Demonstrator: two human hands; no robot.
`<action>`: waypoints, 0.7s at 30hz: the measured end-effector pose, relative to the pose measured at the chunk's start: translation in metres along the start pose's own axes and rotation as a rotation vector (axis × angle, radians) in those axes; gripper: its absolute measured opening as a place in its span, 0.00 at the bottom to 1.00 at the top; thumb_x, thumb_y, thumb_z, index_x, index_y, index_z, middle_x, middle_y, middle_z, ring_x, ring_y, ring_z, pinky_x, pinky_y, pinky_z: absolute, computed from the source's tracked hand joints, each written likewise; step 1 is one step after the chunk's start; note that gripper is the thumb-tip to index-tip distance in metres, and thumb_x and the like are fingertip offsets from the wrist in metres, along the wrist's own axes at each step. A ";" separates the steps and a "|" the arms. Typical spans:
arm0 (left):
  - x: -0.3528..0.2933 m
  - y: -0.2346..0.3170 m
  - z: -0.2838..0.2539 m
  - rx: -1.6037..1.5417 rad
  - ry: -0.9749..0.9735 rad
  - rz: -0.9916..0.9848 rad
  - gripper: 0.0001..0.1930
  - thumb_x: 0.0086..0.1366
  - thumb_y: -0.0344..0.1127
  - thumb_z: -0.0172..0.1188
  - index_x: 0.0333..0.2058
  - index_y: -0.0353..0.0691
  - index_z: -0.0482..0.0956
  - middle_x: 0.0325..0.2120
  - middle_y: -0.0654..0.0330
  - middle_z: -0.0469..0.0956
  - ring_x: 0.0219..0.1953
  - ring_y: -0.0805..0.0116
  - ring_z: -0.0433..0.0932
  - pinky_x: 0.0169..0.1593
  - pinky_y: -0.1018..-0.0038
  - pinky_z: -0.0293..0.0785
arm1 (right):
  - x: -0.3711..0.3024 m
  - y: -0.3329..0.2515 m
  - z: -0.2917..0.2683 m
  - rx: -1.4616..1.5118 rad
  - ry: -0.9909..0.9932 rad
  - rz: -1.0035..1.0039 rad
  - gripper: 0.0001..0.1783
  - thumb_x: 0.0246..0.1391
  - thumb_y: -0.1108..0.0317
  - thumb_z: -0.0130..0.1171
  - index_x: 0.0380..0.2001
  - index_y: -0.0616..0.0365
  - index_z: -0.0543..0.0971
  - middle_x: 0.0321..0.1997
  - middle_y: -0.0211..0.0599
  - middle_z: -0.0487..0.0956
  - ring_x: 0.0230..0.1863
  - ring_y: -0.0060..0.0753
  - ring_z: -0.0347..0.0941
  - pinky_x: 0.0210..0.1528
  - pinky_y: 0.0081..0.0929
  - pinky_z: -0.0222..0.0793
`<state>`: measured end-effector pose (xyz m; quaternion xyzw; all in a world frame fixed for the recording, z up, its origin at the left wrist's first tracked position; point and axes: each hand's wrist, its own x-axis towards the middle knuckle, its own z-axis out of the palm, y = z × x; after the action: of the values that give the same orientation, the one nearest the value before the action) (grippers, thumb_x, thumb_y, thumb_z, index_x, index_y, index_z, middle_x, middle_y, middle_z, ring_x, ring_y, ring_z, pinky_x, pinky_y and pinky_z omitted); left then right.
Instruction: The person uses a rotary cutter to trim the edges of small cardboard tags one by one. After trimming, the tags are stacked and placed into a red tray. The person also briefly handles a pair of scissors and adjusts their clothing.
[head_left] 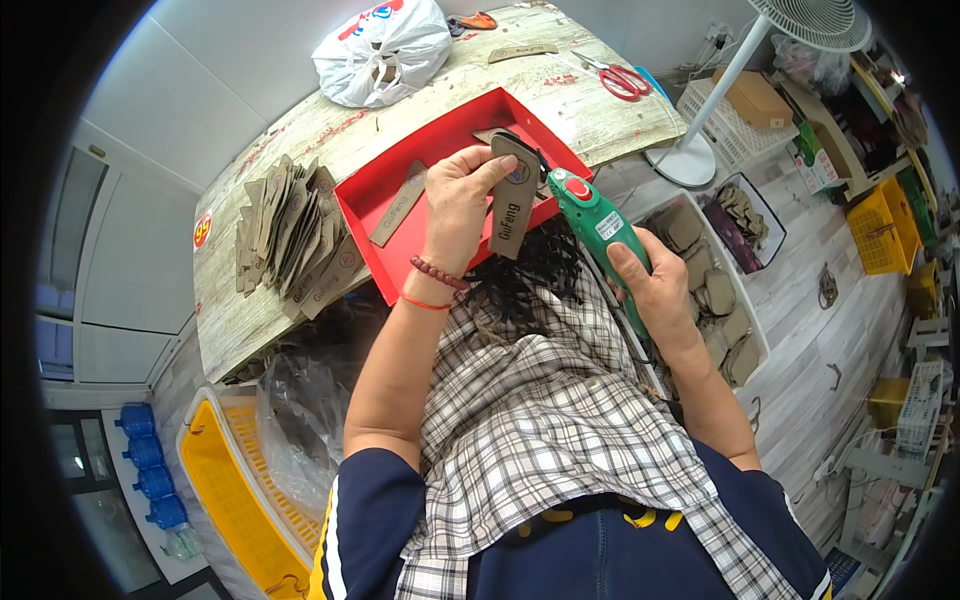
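Note:
My left hand [462,195] pinches the top of a khaki fabric tab [511,212] that carries dark lettering and a round emblem. The tab hangs over the near side of a shallow red box [350,190]. Wrapped in my right hand [655,285] is a green handheld power tool [600,225] with a red button; its dark tip is beside the tab's upper edge, and I cannot tell if they touch. Another khaki tab lies in the box. Black strips [525,275] are bunched on my lap below. To the left, a heap of similar tabs [290,230] spreads over the worn table.
White plastic bag [382,55] and red-handled scissors [622,82] lie on the table's far side. A fan [690,160] stands beyond its right corner. At my right is a white bin [755,335] of khaki pieces; at my left, a yellow basket [215,490].

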<state>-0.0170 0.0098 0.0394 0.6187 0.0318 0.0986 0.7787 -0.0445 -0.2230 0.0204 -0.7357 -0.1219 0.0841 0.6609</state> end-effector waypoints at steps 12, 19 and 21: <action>0.014 0.007 -0.022 0.354 -0.246 -0.057 0.07 0.60 0.27 0.61 0.36 0.31 0.81 0.28 0.64 0.81 0.29 0.81 0.75 0.35 0.83 0.72 | 0.000 -0.002 -0.002 0.015 -0.048 -0.017 0.24 0.55 0.52 0.61 0.43 0.63 0.77 0.22 0.22 0.72 0.20 0.10 0.62 0.22 0.14 0.58; 0.016 0.016 -0.019 0.632 -0.352 -0.067 0.06 0.58 0.26 0.61 0.34 0.31 0.82 0.26 0.66 0.80 0.28 0.82 0.74 0.34 0.83 0.72 | 0.002 -0.005 -0.003 0.008 -0.045 -0.038 0.24 0.56 0.52 0.61 0.43 0.63 0.77 0.21 0.22 0.71 0.21 0.10 0.61 0.22 0.14 0.58; 0.016 0.025 -0.017 0.658 -0.381 -0.062 0.05 0.57 0.26 0.61 0.32 0.32 0.82 0.24 0.67 0.79 0.27 0.82 0.73 0.33 0.83 0.71 | 0.003 -0.006 -0.004 0.007 -0.050 -0.038 0.23 0.56 0.52 0.61 0.43 0.63 0.77 0.21 0.22 0.71 0.21 0.10 0.61 0.22 0.14 0.58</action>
<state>-0.0068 0.0351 0.0610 0.8418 -0.0649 -0.0571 0.5328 -0.0412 -0.2253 0.0265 -0.7286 -0.1520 0.0906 0.6617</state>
